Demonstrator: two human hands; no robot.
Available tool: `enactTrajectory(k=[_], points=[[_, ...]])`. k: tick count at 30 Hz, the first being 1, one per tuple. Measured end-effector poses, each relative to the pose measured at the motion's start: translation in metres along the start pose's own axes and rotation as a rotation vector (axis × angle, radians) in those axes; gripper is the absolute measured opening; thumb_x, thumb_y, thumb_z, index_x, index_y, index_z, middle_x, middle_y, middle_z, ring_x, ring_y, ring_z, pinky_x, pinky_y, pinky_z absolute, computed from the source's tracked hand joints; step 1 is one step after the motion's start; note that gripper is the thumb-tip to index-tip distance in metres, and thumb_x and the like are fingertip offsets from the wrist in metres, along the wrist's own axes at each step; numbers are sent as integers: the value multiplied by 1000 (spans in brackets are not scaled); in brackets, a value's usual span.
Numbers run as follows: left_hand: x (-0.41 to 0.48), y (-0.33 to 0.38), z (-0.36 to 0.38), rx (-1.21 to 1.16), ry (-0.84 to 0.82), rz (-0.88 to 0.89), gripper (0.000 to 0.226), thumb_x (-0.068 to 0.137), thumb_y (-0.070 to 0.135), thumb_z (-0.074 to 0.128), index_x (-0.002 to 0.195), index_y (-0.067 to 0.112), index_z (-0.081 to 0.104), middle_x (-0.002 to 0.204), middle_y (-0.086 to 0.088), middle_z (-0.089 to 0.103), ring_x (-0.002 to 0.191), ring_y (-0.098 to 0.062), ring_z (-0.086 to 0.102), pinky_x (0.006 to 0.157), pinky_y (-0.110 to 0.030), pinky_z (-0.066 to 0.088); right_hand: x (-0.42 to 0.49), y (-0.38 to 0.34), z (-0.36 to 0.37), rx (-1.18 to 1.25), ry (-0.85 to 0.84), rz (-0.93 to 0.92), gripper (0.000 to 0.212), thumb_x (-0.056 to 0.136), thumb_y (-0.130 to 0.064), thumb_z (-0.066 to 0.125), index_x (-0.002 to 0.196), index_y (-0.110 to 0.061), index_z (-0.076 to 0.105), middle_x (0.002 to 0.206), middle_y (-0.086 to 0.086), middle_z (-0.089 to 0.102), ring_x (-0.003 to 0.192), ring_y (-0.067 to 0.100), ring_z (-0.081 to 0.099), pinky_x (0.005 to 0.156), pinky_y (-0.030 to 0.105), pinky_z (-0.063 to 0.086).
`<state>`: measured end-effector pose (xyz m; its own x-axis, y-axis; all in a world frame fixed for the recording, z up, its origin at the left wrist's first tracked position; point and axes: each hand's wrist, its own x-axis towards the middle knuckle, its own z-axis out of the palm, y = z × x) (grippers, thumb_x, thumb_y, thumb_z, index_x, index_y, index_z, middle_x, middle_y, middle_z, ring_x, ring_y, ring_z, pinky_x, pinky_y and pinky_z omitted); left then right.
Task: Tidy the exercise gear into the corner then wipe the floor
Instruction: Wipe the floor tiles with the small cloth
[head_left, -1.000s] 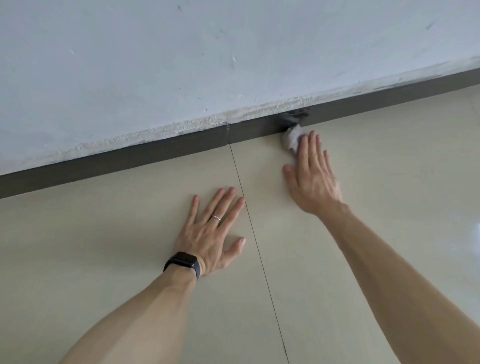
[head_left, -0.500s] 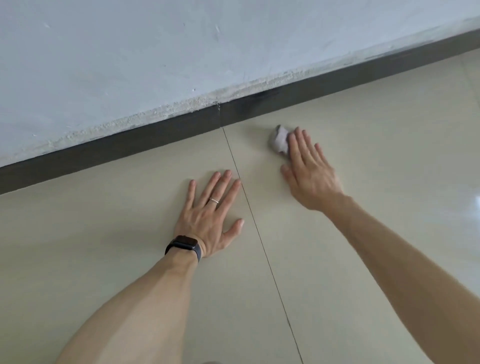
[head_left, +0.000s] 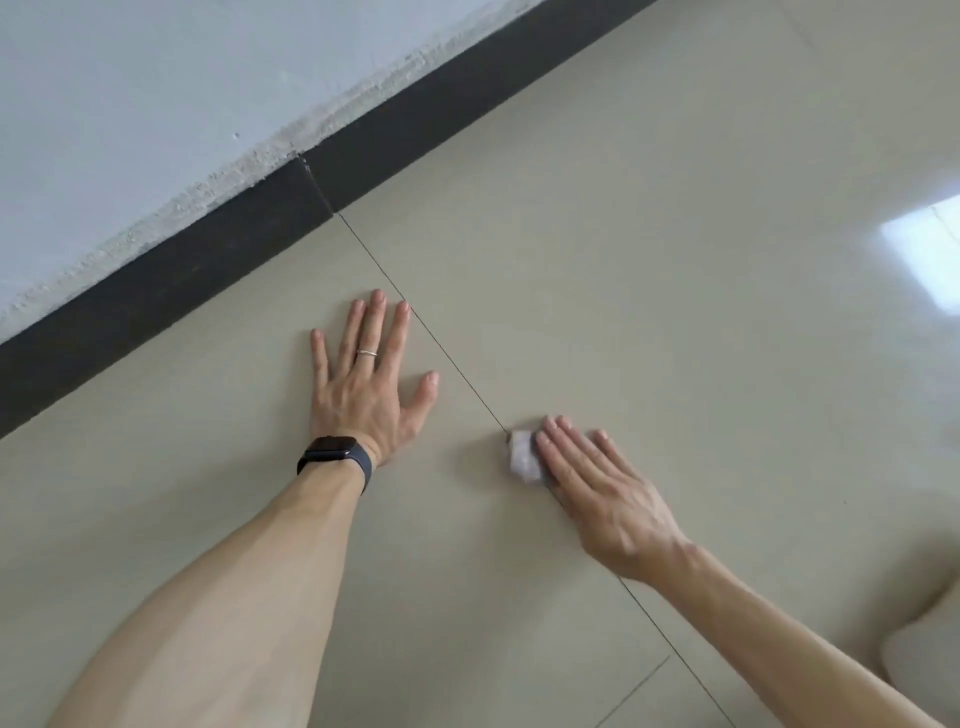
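Head cam: L hand (head_left: 363, 395) splayed flat on glossy tile (head_left: 675, 260); R hand (head_left: 597, 488), straight fingers (head_left: 563, 452) pressing crumpled wad (head_left: 521, 457).

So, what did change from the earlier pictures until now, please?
The right hand, fingers flat on the small pale wad, slid it away from the dark skirting board and back toward the person. The wad now lies at the tile joint. Nothing was picked up or let go. The left hand stayed flat on the floor, fingers spread.
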<state>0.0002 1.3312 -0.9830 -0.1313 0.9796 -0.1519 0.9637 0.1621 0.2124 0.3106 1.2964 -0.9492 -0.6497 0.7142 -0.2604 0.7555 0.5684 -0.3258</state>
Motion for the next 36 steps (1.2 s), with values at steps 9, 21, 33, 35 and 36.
enactTrajectory(k=[9,21,33,35,36], points=[[-2,-1,1,-26,-20,19,76,94,63,23,159,31,0,168,0,-4,154,-16,-6,122,-57,-2,-63,-59,44,103,164,598,72,99,-12,41,160,-18,4,168,3,-2,154,18,-8,123,52,5],[-95,58,-2,74,-360,123,85,86,83,21,152,46,-20,158,4,-37,145,-25,-35,108,-71,-17,-138,-17,34,149,214,990,71,91,4,38,158,-7,16,167,6,7,154,20,-1,124,49,12],[-92,56,-4,12,-517,85,96,77,91,25,144,51,-31,152,9,-46,139,-20,-45,109,-69,-18,-162,-81,76,56,249,634,68,86,7,28,153,-5,33,162,9,27,150,25,20,121,45,22],[-92,55,-3,7,-522,84,96,77,91,25,144,51,-31,153,9,-46,140,-20,-44,109,-68,-18,-153,-56,64,85,285,890,77,80,14,35,154,-6,31,163,11,24,152,27,14,122,49,22],[-92,54,-3,7,-521,88,96,77,91,25,144,51,-31,152,9,-46,140,-20,-44,109,-68,-19,-149,-51,59,101,316,982,77,78,15,38,153,-6,34,162,14,27,152,30,18,120,49,26]])
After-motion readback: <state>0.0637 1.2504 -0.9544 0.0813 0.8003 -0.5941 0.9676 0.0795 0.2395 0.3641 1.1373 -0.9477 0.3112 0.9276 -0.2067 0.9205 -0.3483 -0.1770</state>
